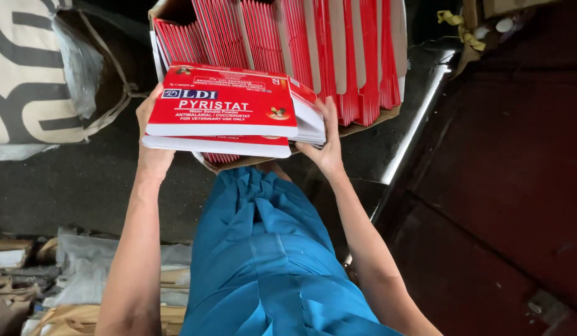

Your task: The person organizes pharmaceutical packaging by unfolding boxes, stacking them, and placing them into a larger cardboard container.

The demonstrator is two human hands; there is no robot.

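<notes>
Both hands clasp a stack of flat red-and-white cartons (223,109) from opposite ends. The left hand (153,134) presses its palm and fingers against the stack's left edge, and the right hand (325,140) cups the right end with the thumb up along the side and the fingers underneath. The stack is held level above the person's lap, its printed red face turned up toward the camera, with white edges showing along the near side.

Just behind the stack, and touching it or nearly so, sits an open brown cardboard box (369,121) packed with more of the same red cartons (301,43) standing on edge in tight rows. The held stack covers the box's near left corner. Below the hands, blue trousers (269,261) fill the middle of the view.

To the left, a large pale sack with dark lettering (27,68) lies on the dark floor (70,186), with clear plastic film gathered at its side. Crumpled paper and cardboard scraps (64,286) lie at the lower left. On the right runs a dark reddish surface (500,205) with a bright metal edge (416,124) between it and the box.
</notes>
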